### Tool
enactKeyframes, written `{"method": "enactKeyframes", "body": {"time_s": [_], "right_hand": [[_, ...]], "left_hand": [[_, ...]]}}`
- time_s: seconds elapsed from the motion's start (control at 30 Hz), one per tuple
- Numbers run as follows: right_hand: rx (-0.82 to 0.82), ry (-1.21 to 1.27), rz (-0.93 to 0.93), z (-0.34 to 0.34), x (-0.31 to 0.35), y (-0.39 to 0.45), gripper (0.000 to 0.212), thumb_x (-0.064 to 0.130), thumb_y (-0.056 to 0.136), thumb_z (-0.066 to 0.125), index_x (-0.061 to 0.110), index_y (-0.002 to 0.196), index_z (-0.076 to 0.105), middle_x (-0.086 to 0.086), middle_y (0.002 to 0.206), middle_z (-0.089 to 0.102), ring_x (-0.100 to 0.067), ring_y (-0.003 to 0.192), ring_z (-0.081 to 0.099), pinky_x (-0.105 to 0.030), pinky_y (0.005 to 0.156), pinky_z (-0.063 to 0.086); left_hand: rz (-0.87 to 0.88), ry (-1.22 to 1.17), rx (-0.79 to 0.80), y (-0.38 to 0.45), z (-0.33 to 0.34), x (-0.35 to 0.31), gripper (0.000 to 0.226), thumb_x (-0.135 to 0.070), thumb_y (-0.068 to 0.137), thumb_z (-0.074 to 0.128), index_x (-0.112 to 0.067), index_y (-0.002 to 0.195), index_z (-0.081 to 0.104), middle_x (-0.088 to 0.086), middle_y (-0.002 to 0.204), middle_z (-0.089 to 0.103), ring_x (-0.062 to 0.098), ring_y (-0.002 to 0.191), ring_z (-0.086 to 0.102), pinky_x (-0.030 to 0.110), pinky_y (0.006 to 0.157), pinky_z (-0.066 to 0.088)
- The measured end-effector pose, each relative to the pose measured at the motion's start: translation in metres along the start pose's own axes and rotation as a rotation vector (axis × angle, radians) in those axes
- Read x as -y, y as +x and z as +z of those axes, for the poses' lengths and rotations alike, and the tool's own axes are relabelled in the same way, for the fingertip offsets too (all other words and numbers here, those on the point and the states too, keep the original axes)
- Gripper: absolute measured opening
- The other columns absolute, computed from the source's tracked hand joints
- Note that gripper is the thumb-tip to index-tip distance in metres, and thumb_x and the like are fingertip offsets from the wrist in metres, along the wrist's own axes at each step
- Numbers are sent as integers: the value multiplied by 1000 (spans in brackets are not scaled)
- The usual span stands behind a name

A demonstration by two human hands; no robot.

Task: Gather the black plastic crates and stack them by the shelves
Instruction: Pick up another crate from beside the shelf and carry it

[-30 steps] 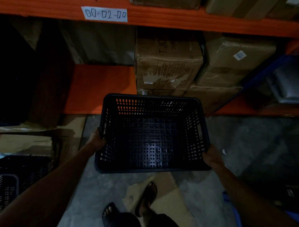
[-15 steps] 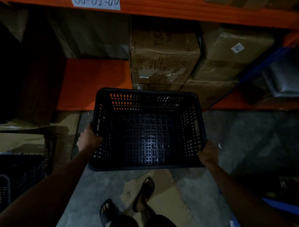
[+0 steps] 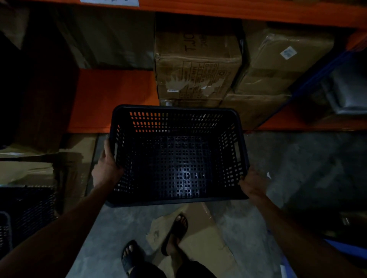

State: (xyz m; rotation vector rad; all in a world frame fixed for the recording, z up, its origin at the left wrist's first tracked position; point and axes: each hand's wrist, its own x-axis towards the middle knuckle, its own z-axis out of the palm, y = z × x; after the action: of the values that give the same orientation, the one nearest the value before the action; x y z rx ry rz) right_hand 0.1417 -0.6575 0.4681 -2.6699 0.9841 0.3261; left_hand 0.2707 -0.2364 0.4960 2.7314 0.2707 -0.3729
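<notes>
Head view, looking down: the black crate (image 3: 176, 156) hangs between both hands above the concrete floor (image 3: 288, 158), open side up and empty, its far rim just short of the orange shelf (image 3: 111, 99). The left hand (image 3: 106, 168) clamps the left wall, fingers wrapped over the rim by the handle slot; the right hand (image 3: 251, 183) grips the near right corner, fingers curled under and mostly hidden behind the mesh.

Against half a second ago, the crate sits a touch lower and nearer in view, the left hand has slid further along the wall, and the white shelf label (image 3: 109, 2) has almost slipped off the top edge.

Beyond the crate, past the fingertips, a torn cardboard box (image 3: 196, 65) sits on the shelf with a taped carton (image 3: 278, 63) to its right. Outside the left forearm, another black crate (image 3: 25, 210) lies on the floor, cut off by the frame edge, with flattened cartons (image 3: 29, 170) beside it. Below the hands, two sandalled feet (image 3: 174, 232) stand on a cardboard sheet (image 3: 200, 238) on the floor.

Beyond the right hand, a grey object (image 3: 347, 93) behind a blue upright is too dark to identify, and the far left of the shelf is in deep shadow.
</notes>
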Motion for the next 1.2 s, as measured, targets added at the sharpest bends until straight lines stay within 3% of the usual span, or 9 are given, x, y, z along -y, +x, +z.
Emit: {"method": "enactKeyframes", "body": {"time_s": [0.1,0.23,0.37,0.47,0.6,0.7,0.97,1.1,1.2], "right_hand": [[-38,-44,-7,2,1,-1,70,18,76,67,-3,137,41,-27,139,47,-38,129,44,-36,110,20],[36,117,65,2,1,2,64,7,73,64,-2,133,43,-28,129,55,-40,118,53,-39,106,37],[-126,146,40,13,2,-9,54,5,72,65,-8,123,51,-32,123,56,-42,115,53,-39,105,35],[-220,165,36,18,7,-17,45,8,73,69,-10,112,55,-35,108,61,-47,98,60,-47,88,49],[-206,157,102,14,11,-13,42,11,73,70,-7,108,56,-34,100,64,-46,93,62,-39,81,46],[-132,182,127,13,11,-12,53,20,79,64,1,124,45,-29,109,62,-45,96,62,-44,81,49],[-89,151,94,10,10,-14,61,18,76,65,5,126,34,-29,119,54,-46,103,58,-47,85,47],[19,128,106,8,10,-17,83,29,78,63,17,144,14,-25,144,28,-46,128,36,-56,102,36],[25,37,74,8,21,-33,103,38,78,65,23,151,-6,-21,152,14,-42,138,19,-56,109,24]], "left_hand": [[4,-6,-12,-1,1,0,112,-13,68,68,-32,152,-4,28,123,59,49,89,64,51,70,50],[-5,20,-18,4,3,-1,111,-13,69,67,-31,152,-4,27,130,55,50,95,63,52,74,49],[-1,42,-2,2,6,7,115,-12,68,71,-27,153,-4,26,139,47,50,97,61,52,74,49],[12,40,-8,2,10,13,112,-12,70,69,-25,154,-4,23,143,44,50,96,62,52,75,49],[-7,44,-11,4,7,4,107,-11,73,65,-25,154,-3,20,142,45,48,97,61,52,75,49],[2,55,-21,2,7,0,106,-11,73,65,-26,153,-3,21,138,47,49,98,61,55,77,49],[-56,92,75,2,-3,1,106,-21,79,62,-32,151,-14,21,139,44,46,110,57,56,85,46],[-78,-75,213,8,-9,5,115,-26,78,68,-39,147,-23,32,143,33,51,115,53,57,94,44],[-71,-284,214,1,-11,6,112,-22,78,69,-39,149,-17,35,145,26,54,125,42,58,100,40]]}}
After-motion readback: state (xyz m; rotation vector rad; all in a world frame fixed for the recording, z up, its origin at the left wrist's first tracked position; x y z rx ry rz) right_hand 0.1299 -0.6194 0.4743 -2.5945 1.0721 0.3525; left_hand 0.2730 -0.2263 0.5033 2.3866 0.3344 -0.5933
